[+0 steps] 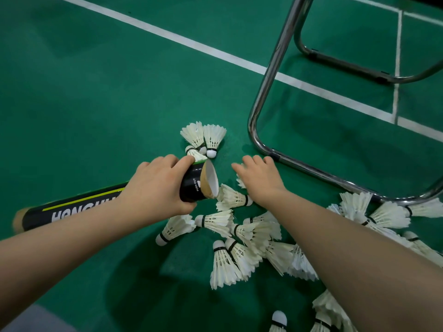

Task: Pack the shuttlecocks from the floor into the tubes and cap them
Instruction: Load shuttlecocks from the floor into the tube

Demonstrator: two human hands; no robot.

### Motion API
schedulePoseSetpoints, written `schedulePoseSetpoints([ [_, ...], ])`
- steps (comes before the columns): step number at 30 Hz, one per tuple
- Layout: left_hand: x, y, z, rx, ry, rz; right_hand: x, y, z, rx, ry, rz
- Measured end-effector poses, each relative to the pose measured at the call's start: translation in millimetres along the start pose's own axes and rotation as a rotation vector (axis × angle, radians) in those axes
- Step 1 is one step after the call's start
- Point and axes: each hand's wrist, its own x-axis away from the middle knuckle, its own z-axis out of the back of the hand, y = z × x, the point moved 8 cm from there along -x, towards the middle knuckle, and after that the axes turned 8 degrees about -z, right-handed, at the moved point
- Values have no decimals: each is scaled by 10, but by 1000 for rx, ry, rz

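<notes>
My left hand [155, 185] grips a long black shuttlecock tube [72, 209] near its open end, which is uncapped and points right toward the pile. The tube's far end lies low at the left. My right hand [260, 180] hovers palm down, fingers loosely spread, over a white feather shuttlecock [232, 197] lying on the floor; whether it touches a feathered one hidden beneath the palm is unclear. Several more shuttlecocks [225, 262] are scattered below and to the right of my hands. A small cluster of shuttlecocks [213, 137] lies just beyond the tube's mouth.
A chrome tubular chair frame [263, 92] stands on the green court floor [96, 104] right of my hands, its bottom rail running along the pile's far side. White court lines [167, 35] cross the floor behind. No caps are in sight.
</notes>
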Motion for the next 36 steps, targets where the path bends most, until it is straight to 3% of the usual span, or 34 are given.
schedulePoseSetpoints([
  [4,-5,43,-3,-15,-5,-4,73,254,270,-337,100,-296],
  [6,-13,55,6,-9,-3,-1,254,392,443,-814,226,-569],
  [9,7,58,27,-5,-2,14,630,333,437,-1859,335,-894],
  [12,61,88,55,11,-7,28,805,73,459,-2308,233,-806],
  [17,161,205,165,24,21,8,1000,-332,555,-2298,54,-645],
  [23,348,217,261,6,50,23,1069,-622,830,-2022,-131,-379],
  [25,423,204,295,7,60,39,1120,-632,939,-1716,-93,-302],
  [27,495,211,303,10,66,36,1210,-652,1071,-1468,52,-274],
  [31,598,235,318,32,89,25,1387,-754,1173,-1432,204,-352],
  [34,646,215,290,30,64,26,1380,-864,1159,-1381,137,-290],
  [36,688,177,267,14,60,17,1300,-948,1086,-1465,-68,-250],
])
